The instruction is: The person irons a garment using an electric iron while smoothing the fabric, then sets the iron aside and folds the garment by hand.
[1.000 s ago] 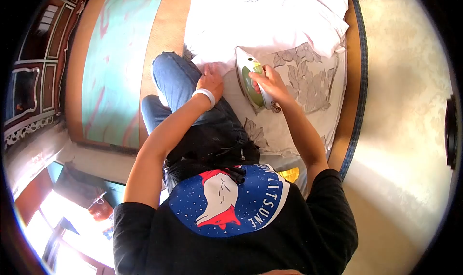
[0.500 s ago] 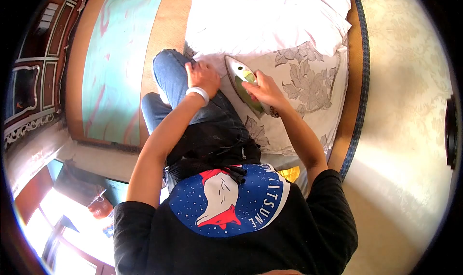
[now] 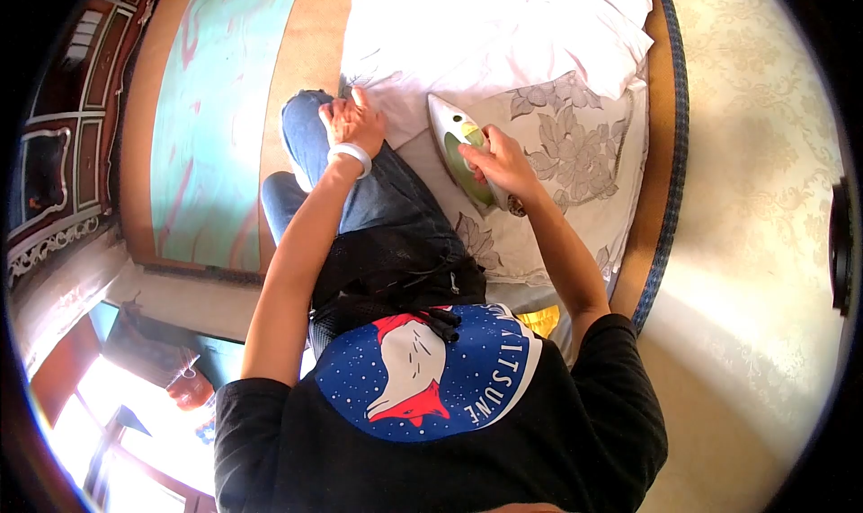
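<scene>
My right hand (image 3: pixel 505 164) is wrapped round the handle of a white and green clothes iron (image 3: pixel 457 135). The iron's pointed tip faces away from me, and it is over a pillow-like pad (image 3: pixel 575 153) printed with grey flowers, beside the near edge of a white cloth (image 3: pixel 485 50). Whether its soleplate touches the fabric I cannot tell. My left hand (image 3: pixel 358 124), with a white band on the wrist, is by my jeans-clad knee (image 3: pixel 306 122) at the cloth's left edge. Its fingers look spread; what lies under the palm is hidden.
A turquoise, red-streaked panel (image 3: pixel 216 117) runs along the left. Dark carved furniture (image 3: pixel 90 108) stands beyond it. A brown edge with blue patterned trim (image 3: pixel 670 153) borders the pad, with a pale patterned floor (image 3: pixel 755 198) to the right. Something yellow (image 3: pixel 539 321) sits beside my waist.
My left hand has moved left and slightly away from me, its fingers now more spread. The iron has shifted a little to the right with my right hand still round it.
</scene>
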### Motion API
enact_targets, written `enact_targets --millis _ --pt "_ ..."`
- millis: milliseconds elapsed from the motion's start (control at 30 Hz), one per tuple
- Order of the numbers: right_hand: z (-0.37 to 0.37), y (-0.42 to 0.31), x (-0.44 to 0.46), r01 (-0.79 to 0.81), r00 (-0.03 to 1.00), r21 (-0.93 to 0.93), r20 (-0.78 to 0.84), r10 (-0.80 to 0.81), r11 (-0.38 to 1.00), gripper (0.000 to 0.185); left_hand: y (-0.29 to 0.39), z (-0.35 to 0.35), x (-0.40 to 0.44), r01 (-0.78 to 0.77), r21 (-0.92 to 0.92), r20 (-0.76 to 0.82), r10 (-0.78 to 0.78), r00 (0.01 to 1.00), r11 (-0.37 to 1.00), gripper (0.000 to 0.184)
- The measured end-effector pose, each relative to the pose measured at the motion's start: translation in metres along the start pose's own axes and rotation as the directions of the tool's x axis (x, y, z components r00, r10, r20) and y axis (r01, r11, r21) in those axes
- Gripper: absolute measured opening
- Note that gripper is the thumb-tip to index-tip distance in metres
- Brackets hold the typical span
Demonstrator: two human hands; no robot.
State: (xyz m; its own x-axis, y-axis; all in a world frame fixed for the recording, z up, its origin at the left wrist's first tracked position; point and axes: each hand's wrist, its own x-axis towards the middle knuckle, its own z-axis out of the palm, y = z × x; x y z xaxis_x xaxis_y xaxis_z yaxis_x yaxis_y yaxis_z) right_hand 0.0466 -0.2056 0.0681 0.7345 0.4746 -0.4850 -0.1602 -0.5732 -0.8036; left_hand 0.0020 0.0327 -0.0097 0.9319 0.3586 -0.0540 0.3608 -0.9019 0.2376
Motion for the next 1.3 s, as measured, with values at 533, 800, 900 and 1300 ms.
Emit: enact_targets --millis 533,800,900,1300 --pt "-0.002 -0.009 0.005 0.009 0.999 -0.115 0.045 -0.004 0.993 0.036 0.011 0.018 0.007 -0.04 -0.383 0.2 0.126 0.972 0.923 0.024" --pt "0.002 -0.009 0.013 0.064 0.996 -0.203 0.072 -0.051 0.977 0.037 0.014 0.019 0.003 -0.01 -0.355 0.211 0.09 0.973 0.935 0.032" --pt "-0.004 -0.005 0.014 -0.003 0.997 -0.142 0.078 0.014 0.99 0.036 0.014 0.019 0.003 -0.043 -0.388 0.158 0.113 0.981 0.921 0.031" --pt "-0.049 0.014 0.02 -0.128 0.98 0.118 -0.137 0.144 0.985 0.032 0.004 0.013 0.003 -0.118 -0.382 0.198 0.206 0.958 0.917 0.015"
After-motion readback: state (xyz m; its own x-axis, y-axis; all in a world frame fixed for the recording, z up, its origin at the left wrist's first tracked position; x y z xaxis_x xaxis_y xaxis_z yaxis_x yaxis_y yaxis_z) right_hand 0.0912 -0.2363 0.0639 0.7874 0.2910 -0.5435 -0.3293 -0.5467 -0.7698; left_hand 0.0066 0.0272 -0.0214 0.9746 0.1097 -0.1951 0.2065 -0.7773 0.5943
